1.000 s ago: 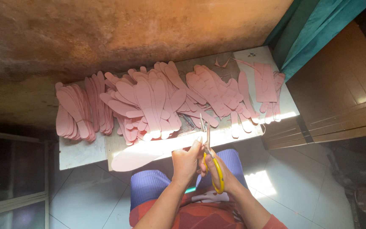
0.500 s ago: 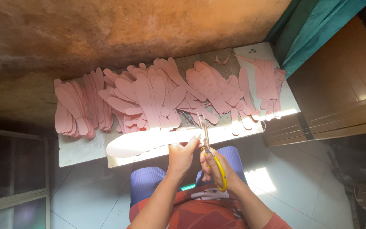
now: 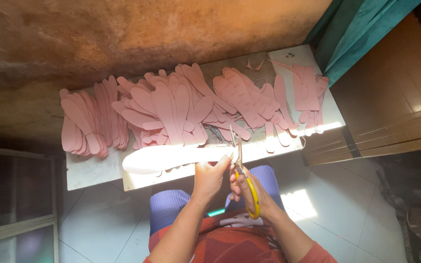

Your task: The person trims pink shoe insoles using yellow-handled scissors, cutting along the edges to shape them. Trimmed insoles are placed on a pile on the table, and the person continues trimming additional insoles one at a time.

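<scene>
Rough brown wall backs a low white table (image 3: 93, 170) heaped with pink cut-outs (image 3: 171, 109), above a pale tiled floor (image 3: 98, 229). At its near edge, the left hand (image 3: 209, 176) grips one end of a long pink sheet piece (image 3: 164, 158) stretching leftward, sunlit almost white. Beside it, the right hand (image 3: 249, 191) grasps yellow-handled scissors (image 3: 239, 163), blades pointing up at the piece's end.

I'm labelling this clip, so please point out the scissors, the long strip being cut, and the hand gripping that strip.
scissors (image 3: 247, 187), head view, on the yellow handle loop.
long pink strip (image 3: 171, 157), head view, on its sunlit middle.
left hand (image 3: 209, 176), head view, on the back of the hand.
</scene>
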`<state>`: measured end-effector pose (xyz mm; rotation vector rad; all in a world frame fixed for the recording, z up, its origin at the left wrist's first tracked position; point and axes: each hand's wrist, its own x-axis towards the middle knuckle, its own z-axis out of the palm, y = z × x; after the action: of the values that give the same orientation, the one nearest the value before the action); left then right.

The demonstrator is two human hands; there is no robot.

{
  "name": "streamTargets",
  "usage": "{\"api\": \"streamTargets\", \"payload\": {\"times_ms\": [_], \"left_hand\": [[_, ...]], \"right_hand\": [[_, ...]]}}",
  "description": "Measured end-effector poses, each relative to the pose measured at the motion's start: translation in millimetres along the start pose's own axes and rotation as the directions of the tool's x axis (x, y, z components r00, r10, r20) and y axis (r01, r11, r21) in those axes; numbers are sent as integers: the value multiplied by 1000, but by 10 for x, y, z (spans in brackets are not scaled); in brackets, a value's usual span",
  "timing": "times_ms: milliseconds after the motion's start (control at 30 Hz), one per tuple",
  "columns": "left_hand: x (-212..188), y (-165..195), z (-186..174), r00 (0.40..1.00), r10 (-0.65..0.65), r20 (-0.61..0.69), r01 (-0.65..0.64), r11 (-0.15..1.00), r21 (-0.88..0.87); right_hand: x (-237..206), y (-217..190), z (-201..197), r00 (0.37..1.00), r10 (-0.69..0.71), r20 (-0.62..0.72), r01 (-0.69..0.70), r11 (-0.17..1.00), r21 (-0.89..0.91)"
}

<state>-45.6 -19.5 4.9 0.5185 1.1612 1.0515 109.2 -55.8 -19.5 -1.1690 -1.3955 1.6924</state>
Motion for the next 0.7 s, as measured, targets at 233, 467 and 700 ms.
{"api": "streamTargets", "payload": {"times_ms": [233,467,700], "left_hand": [[96,-71,-71,985,169,28,-171,979,108],[220,-68,-260,987,126,102,-143,973,180],[200,-40,-254,980,136,142,-165,964,210]], "right_hand": [[-23,66,0,998,33,-56,-32,999,19],[-55,-7,-54,994,107,-29,-107,994,-23],[-49,-25,-43,996,82,-20,-83,996,-25]]}}
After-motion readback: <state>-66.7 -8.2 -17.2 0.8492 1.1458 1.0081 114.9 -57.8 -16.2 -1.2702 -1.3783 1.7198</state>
